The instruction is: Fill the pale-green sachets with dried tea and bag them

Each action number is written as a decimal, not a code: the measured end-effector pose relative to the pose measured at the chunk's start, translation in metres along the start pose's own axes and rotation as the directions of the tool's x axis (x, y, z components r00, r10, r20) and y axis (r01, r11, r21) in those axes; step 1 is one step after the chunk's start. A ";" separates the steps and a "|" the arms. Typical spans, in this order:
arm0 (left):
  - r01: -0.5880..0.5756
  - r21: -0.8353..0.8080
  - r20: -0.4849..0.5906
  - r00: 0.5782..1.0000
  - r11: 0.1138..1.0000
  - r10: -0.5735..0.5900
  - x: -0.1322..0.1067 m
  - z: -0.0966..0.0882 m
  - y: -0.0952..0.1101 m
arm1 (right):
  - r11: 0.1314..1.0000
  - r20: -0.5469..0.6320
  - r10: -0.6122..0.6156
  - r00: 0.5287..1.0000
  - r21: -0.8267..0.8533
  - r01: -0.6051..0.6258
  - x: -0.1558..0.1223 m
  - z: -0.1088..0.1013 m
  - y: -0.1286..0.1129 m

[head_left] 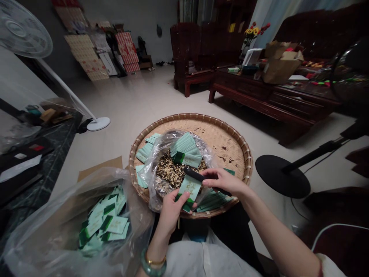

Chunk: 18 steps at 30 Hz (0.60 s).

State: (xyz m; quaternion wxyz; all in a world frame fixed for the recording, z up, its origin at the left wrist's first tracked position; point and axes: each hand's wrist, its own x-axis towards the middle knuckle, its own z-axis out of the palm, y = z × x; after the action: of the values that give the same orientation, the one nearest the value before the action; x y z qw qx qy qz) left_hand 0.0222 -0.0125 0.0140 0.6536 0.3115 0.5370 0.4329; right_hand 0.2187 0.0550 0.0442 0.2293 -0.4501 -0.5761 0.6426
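My left hand (pixel 172 211) is closed around a small green packet (pixel 188 189), held upright over a round woven basket tray (pixel 230 132). My right hand (pixel 223 181) grips a dark scoop (pixel 193 175) whose tip rests at the packet's open top. Beneath the hands, a clear plastic bag (pixel 157 161) in the tray holds loose dried tea leaves (pixel 170 172) and a stack of empty green packets (pixel 186 148). More flat packets (pixel 213 200) lie on the tray under my right wrist.
A large plastic-lined box of filled green packets (pixel 105 225) sits at lower left. A white standing fan base (pixel 98 124) is on the floor at left, a black fan base (pixel 282 176) at right. Dark wooden furniture (pixel 259 92) stands behind.
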 end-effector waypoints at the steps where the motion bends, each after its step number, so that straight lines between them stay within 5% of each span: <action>1: 0.006 -0.005 0.004 1.000 1.000 -0.006 0.000 0.000 0.000 | 1.000 0.010 -0.003 1.000 0.031 0.003 -0.001 -0.001 -0.001; 7: 0.005 -0.010 -0.030 1.000 1.000 -0.005 0.000 0.000 0.003 | 0.997 -0.050 0.029 0.998 0.068 -0.026 -0.006 -0.010 0.001; 14: 0.005 0.076 -0.006 1.000 0.997 -0.004 0.000 0.000 0.004 | 0.967 -0.118 -0.076 0.990 -0.251 0.044 -0.007 -0.004 0.000; 18: 0.001 0.103 0.001 1.000 0.995 -0.001 0.000 0.001 0.004 | 0.961 -0.095 -0.107 0.990 -0.266 0.079 -0.006 0.001 -0.001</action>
State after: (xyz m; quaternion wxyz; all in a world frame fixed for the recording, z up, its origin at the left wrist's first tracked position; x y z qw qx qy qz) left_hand 0.0217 -0.0109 0.0180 0.6372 0.3445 0.5585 0.4042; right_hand 0.2207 0.0505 0.0468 0.2289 -0.4830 -0.6631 0.5241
